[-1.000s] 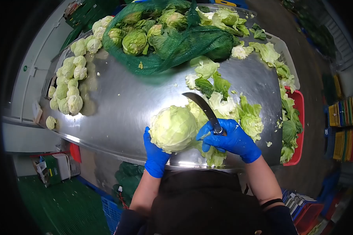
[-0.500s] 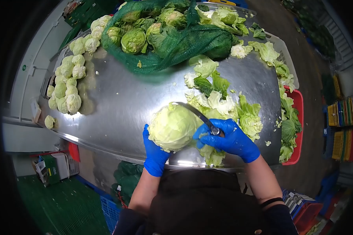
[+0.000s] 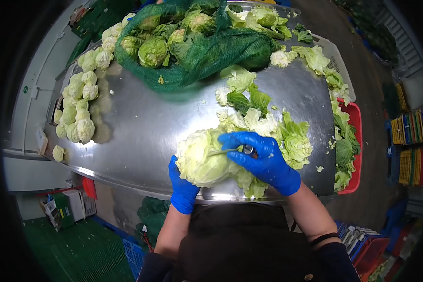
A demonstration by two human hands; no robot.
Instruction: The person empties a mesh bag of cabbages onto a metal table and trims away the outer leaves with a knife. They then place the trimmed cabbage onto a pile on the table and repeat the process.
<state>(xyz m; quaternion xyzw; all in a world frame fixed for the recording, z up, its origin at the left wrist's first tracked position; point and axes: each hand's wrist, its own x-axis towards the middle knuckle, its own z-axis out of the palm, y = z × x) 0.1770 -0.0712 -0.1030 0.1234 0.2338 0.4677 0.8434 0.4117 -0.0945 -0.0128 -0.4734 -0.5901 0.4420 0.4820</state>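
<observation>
A pale green cabbage [image 3: 199,157] rests on the steel table [image 3: 145,127] near its front edge. My left hand [image 3: 181,185], in a blue glove, cups the cabbage from below on its left side. Gloved in blue too, my right hand [image 3: 261,157] grips a knife [image 3: 230,151] whose blade lies edge-on across the cabbage's right side, with the fingers stretched over the head.
A green net sack [image 3: 207,49] full of cabbages lies at the back. Several trimmed cabbages [image 3: 80,105] are lined up at the left. Loose leaves [image 3: 272,127] litter the right side, next to a red crate [image 3: 355,141].
The knife, raised with its blade pointing away a second ago, has come down onto the cabbage; my right hand moved left over the head. My left hand has kept its hold.
</observation>
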